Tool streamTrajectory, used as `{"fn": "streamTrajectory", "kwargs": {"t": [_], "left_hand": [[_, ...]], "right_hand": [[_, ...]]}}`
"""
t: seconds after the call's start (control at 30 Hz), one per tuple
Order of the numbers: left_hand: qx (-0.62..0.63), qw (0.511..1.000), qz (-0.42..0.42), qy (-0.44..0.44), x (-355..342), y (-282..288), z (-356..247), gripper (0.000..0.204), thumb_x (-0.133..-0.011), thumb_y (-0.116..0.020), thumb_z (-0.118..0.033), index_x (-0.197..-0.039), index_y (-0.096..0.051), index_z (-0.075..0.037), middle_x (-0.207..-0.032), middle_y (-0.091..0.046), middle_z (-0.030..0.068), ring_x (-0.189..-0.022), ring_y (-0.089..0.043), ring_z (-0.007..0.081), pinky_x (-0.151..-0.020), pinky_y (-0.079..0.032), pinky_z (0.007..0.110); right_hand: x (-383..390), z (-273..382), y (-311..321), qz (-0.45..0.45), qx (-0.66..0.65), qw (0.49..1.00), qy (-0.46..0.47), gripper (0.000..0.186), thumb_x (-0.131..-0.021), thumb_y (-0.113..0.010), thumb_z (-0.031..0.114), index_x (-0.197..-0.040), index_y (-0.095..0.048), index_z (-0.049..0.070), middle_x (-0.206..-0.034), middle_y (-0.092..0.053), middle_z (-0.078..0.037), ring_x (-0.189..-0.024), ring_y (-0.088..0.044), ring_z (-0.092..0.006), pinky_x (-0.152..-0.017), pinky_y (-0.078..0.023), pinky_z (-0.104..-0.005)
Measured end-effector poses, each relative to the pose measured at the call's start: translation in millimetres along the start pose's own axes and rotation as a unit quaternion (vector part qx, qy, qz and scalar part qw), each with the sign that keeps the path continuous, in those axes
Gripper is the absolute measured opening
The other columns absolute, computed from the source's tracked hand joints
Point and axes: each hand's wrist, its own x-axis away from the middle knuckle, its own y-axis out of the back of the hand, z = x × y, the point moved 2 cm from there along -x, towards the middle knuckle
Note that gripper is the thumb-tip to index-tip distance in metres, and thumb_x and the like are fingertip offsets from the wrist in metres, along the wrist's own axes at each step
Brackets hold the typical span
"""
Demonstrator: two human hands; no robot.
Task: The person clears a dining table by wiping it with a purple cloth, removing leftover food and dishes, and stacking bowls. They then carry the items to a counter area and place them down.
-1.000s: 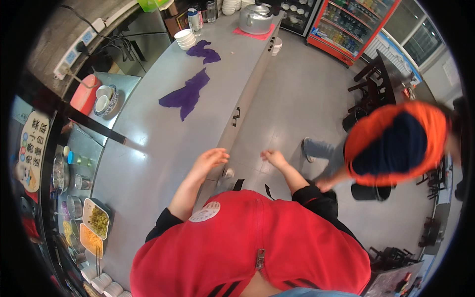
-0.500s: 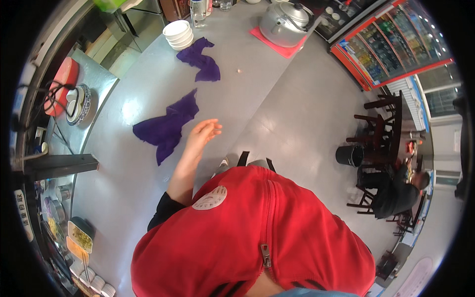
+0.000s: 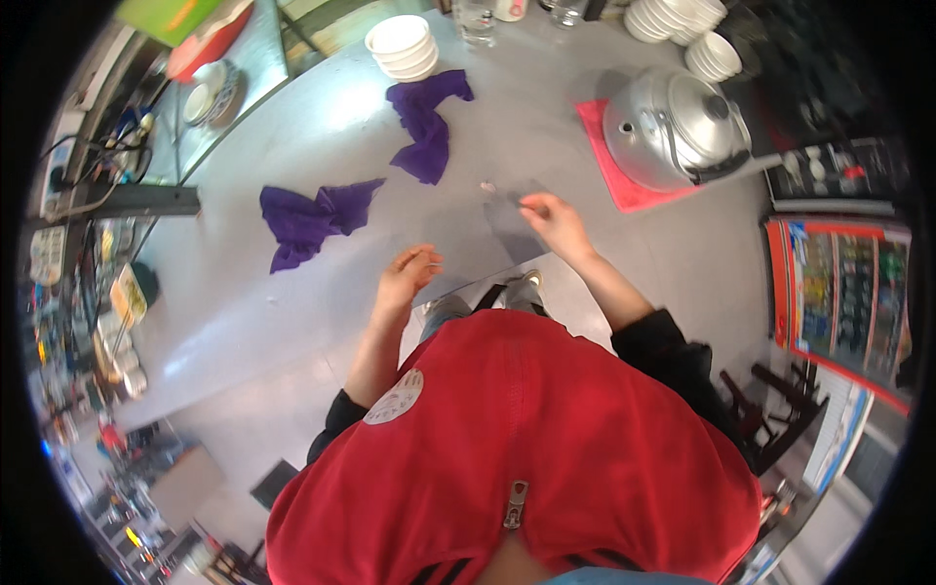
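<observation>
My left hand [image 3: 409, 276] hovers above the near edge of the grey counter [image 3: 283, 322]. Its fingers are loosely bent and slightly apart, with nothing visible in them. To its right, my right hand [image 3: 558, 224] reaches over the counter, fingers pointing left, loosely bent, and no held thing shows. A small pale crumpled scrap [image 3: 487, 185] lies just beyond the right hand's fingertips, apart from them. One purple cloth [image 3: 317, 222] lies spread and wrinkled left of the left hand. Another purple cloth [image 3: 426, 127] lies farther back, close to a stack of white bowls [image 3: 403, 49].
A large metal kettle [image 3: 668, 132] stands on a red mat [image 3: 624, 175] at the right. White bowls [image 3: 673, 18] and glasses [image 3: 478, 21] line the far side. At left rises a metal post [image 3: 146, 201]; a drinks fridge [image 3: 840, 292] stands at far right.
My right hand has come into view over the counter. The view has turned, so the kettle shows farther right and nearer. Both purple cloths still lie on the counter.
</observation>
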Motion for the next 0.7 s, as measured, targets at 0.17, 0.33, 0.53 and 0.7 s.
{"fn": "streamTrajectory", "kwargs": {"t": [0.17,0.33,0.53,0.7], "left_hand": [[0.015,0.998,-0.033,-0.041,29.7,-37.1,10.3,0.029,-0.093,-0.049,-0.021,-0.114,-0.055,-0.003,-0.103,-0.062,0.0074,-0.089,-0.059,0.0128,-0.077,-0.043,0.022],[0.015,0.992,-0.123,-0.034,37.1,-27.6,13.3,0.03,-0.092,-0.049,-0.022,-0.116,-0.054,-0.004,-0.104,-0.062,0.0061,-0.092,-0.058,0.0139,-0.083,-0.042,0.025],[-0.242,0.945,-0.143,-0.166,-15.8,-25.7,-6.2,0.033,-0.087,-0.055,-0.022,-0.115,-0.056,-0.005,-0.11,-0.062,0.0095,-0.103,-0.058,0.0238,-0.092,-0.041,0.03],[-0.55,0.743,-0.146,-0.352,-93.7,-46.2,-65.5,0.039,-0.081,-0.059,-0.021,-0.119,-0.055,-0.011,-0.131,-0.047,0.0109,-0.123,-0.042,0.0314,-0.1,-0.035,0.04]], "right_hand": [[-59.1,40.5,-30.5,0.105,0.266,0.947,0.148,0.036,-0.077,-0.068,0.022,-0.11,-0.056,0.013,-0.115,-0.049,-0.009,-0.096,-0.057,-0.0285,-0.077,-0.049,-0.0372],[-80.0,24.2,-45.9,0.111,0.164,0.973,0.118,0.022,-0.077,-0.067,0.019,-0.096,-0.058,0.011,-0.101,-0.056,-0.006,-0.087,-0.059,-0.0282,-0.07,-0.049,-0.0385],[-54.7,12.8,-24.6,0.1,0.038,0.991,0.087,0.012,-0.084,-0.061,0.018,-0.083,-0.057,0.006,-0.075,-0.062,-0.006,-0.06,-0.059,-0.0171,-0.057,-0.047,-0.03],[-17.7,9.6,3.7,0.081,-0.123,0.988,-0.045,0.016,-0.084,-0.063,0.018,-0.083,-0.056,0.003,-0.068,-0.061,-0.004,-0.054,-0.055,-0.01,-0.05,-0.044,-0.0249]]}}
